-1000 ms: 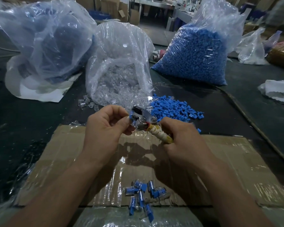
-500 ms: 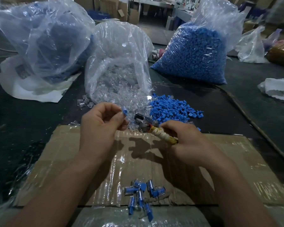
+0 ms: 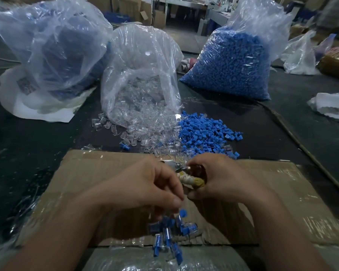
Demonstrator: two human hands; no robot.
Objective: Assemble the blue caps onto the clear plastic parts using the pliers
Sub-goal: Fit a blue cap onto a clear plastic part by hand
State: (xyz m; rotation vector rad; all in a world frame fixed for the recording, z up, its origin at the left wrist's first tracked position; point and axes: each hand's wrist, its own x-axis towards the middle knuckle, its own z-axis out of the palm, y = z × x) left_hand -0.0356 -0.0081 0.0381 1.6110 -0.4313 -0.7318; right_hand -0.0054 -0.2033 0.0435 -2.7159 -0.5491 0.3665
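My right hand (image 3: 223, 178) grips the pliers (image 3: 181, 169) by their cloth-wrapped handles, metal jaws pointing left over the cardboard sheet (image 3: 98, 167). My left hand (image 3: 145, 184) hangs low in front of the pliers with its fingers curled down. A clear part with a blue cap (image 3: 182, 214) sits at its fingertips, just above a small pile of capped parts (image 3: 168, 235). Loose blue caps (image 3: 202, 132) and loose clear parts (image 3: 145, 133) lie beyond the cardboard.
An open bag of clear parts (image 3: 141, 85) stands behind the loose pieces. A full bag of blue caps (image 3: 229, 61) is at the back right, and a large bag (image 3: 47, 45) at the back left. A cable (image 3: 294, 133) crosses the dark table on the right.
My left hand took the capped part away from the pliers' jaws and came down and toward me, over the pile. The right hand lowered the pliers to the cardboard.
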